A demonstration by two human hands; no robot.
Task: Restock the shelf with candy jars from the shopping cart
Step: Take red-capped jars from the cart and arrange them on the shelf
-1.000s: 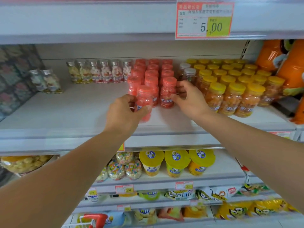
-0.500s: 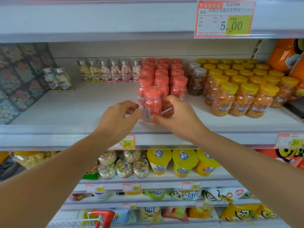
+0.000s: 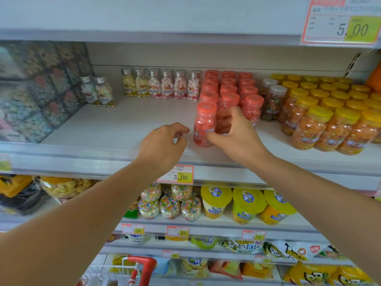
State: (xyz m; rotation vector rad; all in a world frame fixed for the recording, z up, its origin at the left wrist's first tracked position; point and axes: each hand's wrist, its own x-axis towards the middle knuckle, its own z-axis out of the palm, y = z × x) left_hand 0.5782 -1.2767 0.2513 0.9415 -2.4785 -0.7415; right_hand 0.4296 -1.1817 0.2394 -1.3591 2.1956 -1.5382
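A pink candy jar [image 3: 204,124] with a pink lid stands upright at the front of the white shelf [image 3: 115,124], ahead of several rows of the same pink jars [image 3: 228,85]. My right hand [image 3: 235,135] wraps its thumb and fingers around the front jar's right side. My left hand [image 3: 165,141] hovers just left of the jar, fingers loosely curled, holding nothing and not touching it. The red handle of the shopping cart [image 3: 144,267] shows at the bottom edge.
Orange jars with yellow lids [image 3: 321,120] fill the shelf's right side, two dark jars [image 3: 272,102] beside the pink rows. Small silver-capped bottles [image 3: 160,83] line the back left. A price tag [image 3: 177,175] hangs on the shelf rail. Lower shelves hold cups and snack bags.
My left hand let go of the front pink jar and drew back to the left. My right hand came off the neighbouring jar and closed on the front one. The view shifted left.
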